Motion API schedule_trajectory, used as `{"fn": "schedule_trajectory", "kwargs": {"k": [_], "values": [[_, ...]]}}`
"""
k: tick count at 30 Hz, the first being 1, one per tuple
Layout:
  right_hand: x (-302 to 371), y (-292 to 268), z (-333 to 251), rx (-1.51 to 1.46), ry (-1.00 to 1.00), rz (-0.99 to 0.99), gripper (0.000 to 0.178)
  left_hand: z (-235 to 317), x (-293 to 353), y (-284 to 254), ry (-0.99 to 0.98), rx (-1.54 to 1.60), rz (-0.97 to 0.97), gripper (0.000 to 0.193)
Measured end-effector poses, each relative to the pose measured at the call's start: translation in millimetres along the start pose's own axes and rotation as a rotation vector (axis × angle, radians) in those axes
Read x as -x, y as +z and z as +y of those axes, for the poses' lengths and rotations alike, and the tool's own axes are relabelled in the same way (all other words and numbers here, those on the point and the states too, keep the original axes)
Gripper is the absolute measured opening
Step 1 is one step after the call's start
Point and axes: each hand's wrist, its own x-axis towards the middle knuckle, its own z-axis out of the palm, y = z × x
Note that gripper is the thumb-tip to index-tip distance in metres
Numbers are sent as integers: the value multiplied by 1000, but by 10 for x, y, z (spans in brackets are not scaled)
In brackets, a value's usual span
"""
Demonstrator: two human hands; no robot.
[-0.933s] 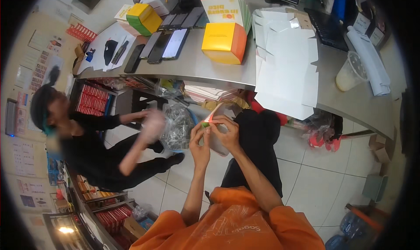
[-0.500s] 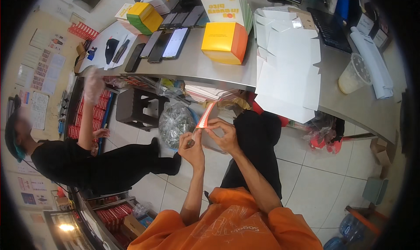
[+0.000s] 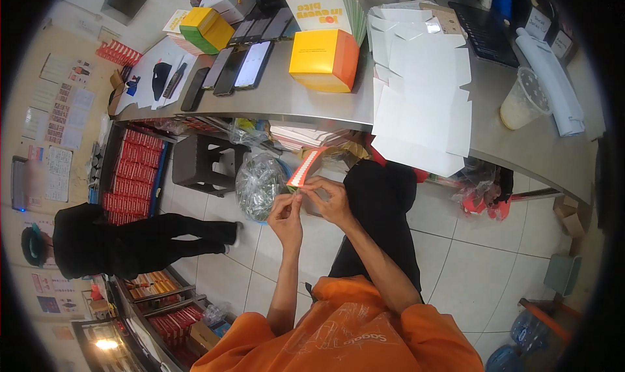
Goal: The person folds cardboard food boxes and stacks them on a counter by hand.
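A narrow strip of small orange-red stickers on white backing [image 3: 307, 167] stands tilted up between my two hands. My left hand [image 3: 286, 213] pinches the strip's lower end from the left. My right hand [image 3: 332, 196] holds the same end from the right, fingers curled on it. Both hands are raised in front of my lap, below the edge of a steel counter [image 3: 293, 101]. A clear plastic bag of small shiny items [image 3: 259, 184] lies on the floor just left of my hands.
On the counter sit an orange-yellow box [image 3: 323, 59], a stack of flat white carton blanks [image 3: 420, 85], several phones [image 3: 237, 66], a plastic cup [image 3: 521, 101]. A dark stool [image 3: 205, 163] stands under the counter. A person in black [image 3: 130, 238] bends by red-stocked shelves [image 3: 133, 176].
The person in black has turned away to the left and bent lower, their arm no longer reaching near my hands. My hands keep the strip, now held a little lower and closer together.
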Motion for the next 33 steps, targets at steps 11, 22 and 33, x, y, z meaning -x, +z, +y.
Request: {"fn": "schedule_trajectory", "kwargs": {"k": [11,22,33], "values": [[34,6,-61,27,-48,14,9,96,28,4,118,-138,-36,4],[62,42,-109,79,-41,-93,9,199,86,98,263,-425,118,5],[87,89,-55,244,-85,85,13,159,65,115,110,-280,23,9]]}}
